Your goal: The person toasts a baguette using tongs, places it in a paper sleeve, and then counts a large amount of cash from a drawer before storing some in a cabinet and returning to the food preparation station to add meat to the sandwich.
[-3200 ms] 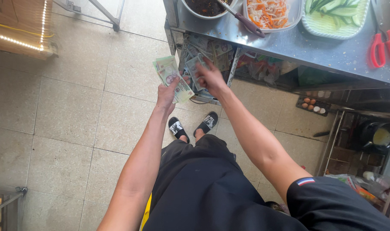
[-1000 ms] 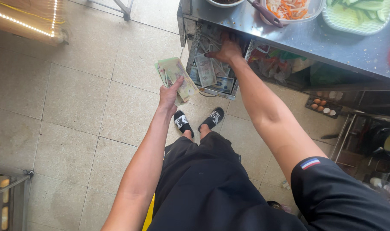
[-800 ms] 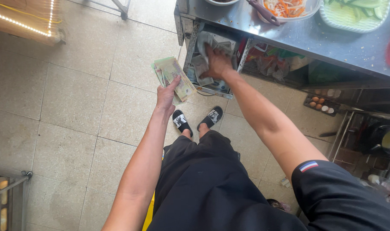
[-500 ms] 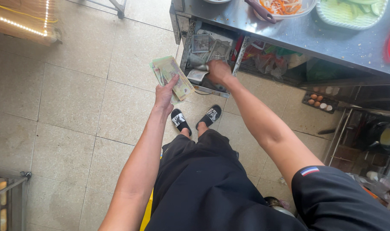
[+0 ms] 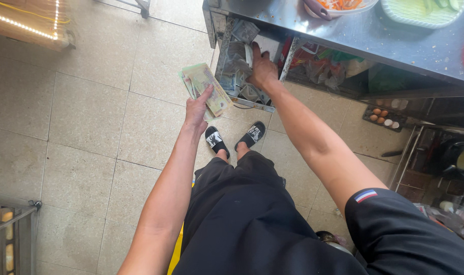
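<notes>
My left hand (image 5: 196, 108) holds a fanned stack of greenish banknotes (image 5: 204, 86) out over the tiled floor. My right hand (image 5: 262, 69) reaches into an open metal drawer (image 5: 228, 56) under the steel counter. The drawer holds several loose, crumpled notes (image 5: 239, 63). My right fingers rest on a note near the drawer's middle; whether they pinch it is hard to tell. Below, my legs in black shorts and black slide sandals (image 5: 234, 138) stand on the floor.
The steel counter (image 5: 395, 43) at the top right carries a bowl of shredded carrot (image 5: 339, 5) and a green tray (image 5: 425, 11). A tray of eggs (image 5: 383, 115) and pots sit on low shelves at right. A wire rack (image 5: 8, 234) stands at the bottom left.
My right hand has shifted about inside the drawer among the loose notes. My left hand has kept the stack of notes in about the same place.
</notes>
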